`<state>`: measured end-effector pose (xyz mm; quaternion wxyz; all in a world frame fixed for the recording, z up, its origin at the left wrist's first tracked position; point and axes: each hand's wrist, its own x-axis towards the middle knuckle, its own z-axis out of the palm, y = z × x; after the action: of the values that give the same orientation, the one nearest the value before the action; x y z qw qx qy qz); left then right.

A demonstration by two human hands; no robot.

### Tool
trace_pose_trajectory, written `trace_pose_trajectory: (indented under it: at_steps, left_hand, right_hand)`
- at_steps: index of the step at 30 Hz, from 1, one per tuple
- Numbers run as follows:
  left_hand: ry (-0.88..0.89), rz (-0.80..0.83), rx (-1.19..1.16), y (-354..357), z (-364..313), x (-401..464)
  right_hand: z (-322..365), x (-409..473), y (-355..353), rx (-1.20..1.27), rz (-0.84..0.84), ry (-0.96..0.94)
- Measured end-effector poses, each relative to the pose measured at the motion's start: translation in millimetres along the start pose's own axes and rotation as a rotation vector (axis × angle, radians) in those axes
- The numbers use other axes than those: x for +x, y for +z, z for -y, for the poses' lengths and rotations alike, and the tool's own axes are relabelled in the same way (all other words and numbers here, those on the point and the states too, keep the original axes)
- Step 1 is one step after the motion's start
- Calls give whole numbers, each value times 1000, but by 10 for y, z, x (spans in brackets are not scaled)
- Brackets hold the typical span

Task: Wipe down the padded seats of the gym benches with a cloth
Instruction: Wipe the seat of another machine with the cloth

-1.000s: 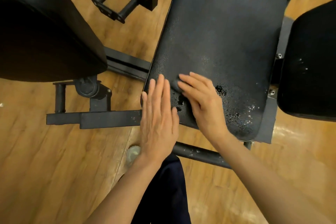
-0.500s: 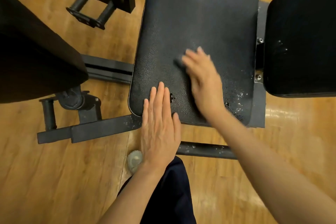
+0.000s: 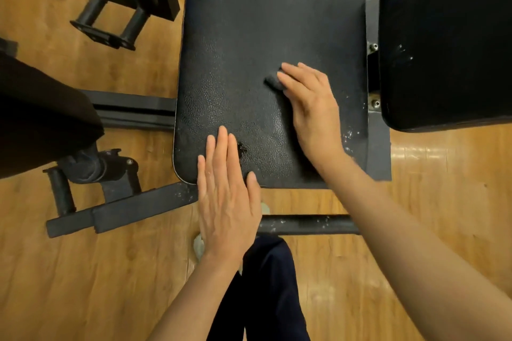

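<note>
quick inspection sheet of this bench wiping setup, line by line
surface: black padded seat, textured, with pale specks near its right edge and a dark spot by the near edge
job's things: small dark cloth, mostly hidden under the right fingers
clutter: pale object on the floor under the left wrist, too hidden to identify
hands: left hand flat, fingers straight, fingertips on the seat's near edge; right hand presses the cloth onto the seat
cables: nothing seen
surroundings: wooden floor; second black pad to the right; dark metal frame bar below the seat; another dark pad at left
</note>
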<state>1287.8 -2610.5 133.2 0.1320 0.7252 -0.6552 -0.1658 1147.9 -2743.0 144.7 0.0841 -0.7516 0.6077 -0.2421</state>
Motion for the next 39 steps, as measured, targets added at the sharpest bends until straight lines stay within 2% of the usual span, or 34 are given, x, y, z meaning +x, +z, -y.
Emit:
trace_pose_trajectory:
  at_steps: [3,6,9,11,16,18,22,27,33,39]
  left_hand:
    - [-8,11,-11,-14,-1,-8]
    - [-2,12,1,-25,-2,2]
    - [-1,3,21,-14,5,-11]
    - [4,-3,39,-1,-3,-10]
    - [-5,-7,27,4,-7,-11]
    - [1,-8,33,-3,-11,-5]
    - [2,-15,41,14,-22,-6]
    - [-3,-4,42,6,-23,-4]
    - [-3,-26,43,29,-35,0]
    - [-1,-24,25,22,-26,-7]
  right_hand:
    - [251,-666,-180,104,52,66]
    - [1,-625,-285,92,135,-40]
    - [-304,121,-120,2,-43,90]
    - [-263,237,-82,-47,-107,214]
    - [-32,-761,-375,-18,89,164]
    - [-223,-521,-328,-60,64,137]
    - [-443,141,-155,-120,-63,231]
    - [-194,-843,-462,-38,57,238]
    - [-560,91,-215,-125,-1,311]
    - [-163,-1091,-548,-134,42,396]
